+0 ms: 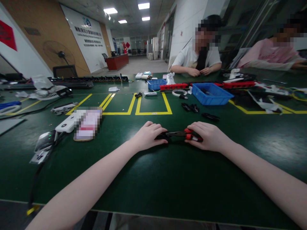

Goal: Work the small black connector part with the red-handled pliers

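My right hand [206, 135] is closed around the red and black handles of a pair of pliers [177, 134]. The jaws of the pliers point left and meet a small black part [163, 135]. My left hand [150, 135] pinches that part between thumb and fingers, which hide much of it, so its kind does not show. Both hands are low over the green table, close together. Beyond them lie several similar-looking black pieces [190, 107] and a longer black piece [210, 117].
A blue bin [211, 94] and a smaller blue bin [157, 84] stand farther back beside a red strip [174, 86]. At left are a phone [88, 123], a white power strip [70, 120] and a cable. Two people sit across the green table [153, 185].
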`<state>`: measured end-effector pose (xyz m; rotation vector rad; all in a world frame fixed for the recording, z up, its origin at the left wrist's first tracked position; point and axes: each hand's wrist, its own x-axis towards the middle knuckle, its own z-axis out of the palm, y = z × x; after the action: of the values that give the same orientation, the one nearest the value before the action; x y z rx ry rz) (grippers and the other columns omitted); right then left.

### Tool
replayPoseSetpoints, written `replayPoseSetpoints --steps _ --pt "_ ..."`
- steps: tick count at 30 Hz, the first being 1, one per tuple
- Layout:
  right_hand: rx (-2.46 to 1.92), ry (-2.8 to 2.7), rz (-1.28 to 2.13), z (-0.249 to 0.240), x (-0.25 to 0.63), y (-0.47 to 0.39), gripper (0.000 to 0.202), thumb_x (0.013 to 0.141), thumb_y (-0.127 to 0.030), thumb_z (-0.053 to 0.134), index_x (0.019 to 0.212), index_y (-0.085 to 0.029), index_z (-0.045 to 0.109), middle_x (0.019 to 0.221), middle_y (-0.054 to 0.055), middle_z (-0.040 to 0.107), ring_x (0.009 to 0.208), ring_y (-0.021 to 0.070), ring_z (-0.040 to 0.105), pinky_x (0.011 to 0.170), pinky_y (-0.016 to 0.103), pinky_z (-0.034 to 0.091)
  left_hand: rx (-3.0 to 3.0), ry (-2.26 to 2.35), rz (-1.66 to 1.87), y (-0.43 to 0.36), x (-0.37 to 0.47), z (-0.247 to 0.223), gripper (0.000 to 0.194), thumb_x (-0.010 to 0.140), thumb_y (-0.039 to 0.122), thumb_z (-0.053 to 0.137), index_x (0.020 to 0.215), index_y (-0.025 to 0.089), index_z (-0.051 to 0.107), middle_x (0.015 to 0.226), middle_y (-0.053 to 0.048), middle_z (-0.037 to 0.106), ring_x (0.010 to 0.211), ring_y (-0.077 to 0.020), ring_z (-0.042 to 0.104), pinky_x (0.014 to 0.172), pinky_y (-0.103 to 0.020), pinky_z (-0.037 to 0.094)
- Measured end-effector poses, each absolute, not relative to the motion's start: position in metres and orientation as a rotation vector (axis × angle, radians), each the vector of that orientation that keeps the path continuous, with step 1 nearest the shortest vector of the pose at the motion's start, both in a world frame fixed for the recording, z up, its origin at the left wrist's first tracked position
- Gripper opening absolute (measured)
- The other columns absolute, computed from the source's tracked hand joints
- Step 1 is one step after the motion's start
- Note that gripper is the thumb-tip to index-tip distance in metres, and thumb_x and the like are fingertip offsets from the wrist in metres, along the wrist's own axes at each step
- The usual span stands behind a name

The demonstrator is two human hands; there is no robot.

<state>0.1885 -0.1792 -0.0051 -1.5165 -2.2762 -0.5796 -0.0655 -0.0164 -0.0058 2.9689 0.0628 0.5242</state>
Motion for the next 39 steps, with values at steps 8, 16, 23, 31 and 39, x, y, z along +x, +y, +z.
replayPoseSetpoints --steps 8,16,23,31,39 --pt "-1.522 -2.269 -0.563 -0.005 0.189 -0.180 0.035 0.088 -0.044 0.064 0.107 -0.015 0.062 0.095 0.011 0.071 0.081 0.0237 0.067 0.069 0.035 0.055 2.962 0.031 0.526 -0.016 -0.065 -0.007 0.037 0.097 0.042 0.061 0.123 0.016 0.060 0.108 -0.006 0.068 0.100 -0.0208 0.064 0.091 -0.035 0.041" --pt "-1.525 -2.273 -0.572 -0.003 0.187 -0.180 0.035 0.089 -0.045 0.063 0.107 -0.015 0.063 0.096 0.012 0.071 0.083 0.0235 0.068 0.071 0.036 0.056 2.968 0.031 0.513 -0.017 -0.066 -0.004 0.037 0.097 0.042 0.062 0.123 0.016 0.060 0.108 -0.005 0.069 0.099 -0.0202 0.065 0.089 -0.034 0.043" --pt "-1.541 -2.257 -0.594 -0.005 0.182 -0.180 0.035 0.089 -0.045 0.063 0.107 -0.015 0.063 0.095 0.012 0.071 0.082 0.0238 0.067 0.069 0.036 0.055 2.978 0.053 0.511 -0.015 -0.067 -0.006 0.037 0.096 0.042 0.062 0.123 0.017 0.061 0.107 -0.006 0.070 0.097 -0.0211 0.065 0.086 -0.034 0.042" --pt "-1.536 -2.302 -0.579 -0.002 0.188 -0.183 0.036 0.089 -0.047 0.061 0.105 -0.014 0.064 0.096 0.012 0.071 0.083 0.0238 0.067 0.071 0.036 0.055 2.962 0.009 0.443 -0.017 -0.066 -0.005 0.036 0.097 0.039 0.062 0.126 0.017 0.058 0.112 -0.006 0.068 0.101 -0.0210 0.064 0.087 -0.033 0.044" --pt "-1.534 -2.313 -0.580 0.002 0.189 -0.185 0.036 0.088 -0.048 0.062 0.104 -0.016 0.065 0.095 0.011 0.072 0.081 0.0231 0.067 0.069 0.035 0.054 2.971 -0.015 0.389 -0.018 -0.066 -0.004 0.037 0.098 0.040 0.060 0.127 0.018 0.057 0.113 -0.007 0.066 0.101 -0.0219 0.063 0.088 -0.034 0.047"
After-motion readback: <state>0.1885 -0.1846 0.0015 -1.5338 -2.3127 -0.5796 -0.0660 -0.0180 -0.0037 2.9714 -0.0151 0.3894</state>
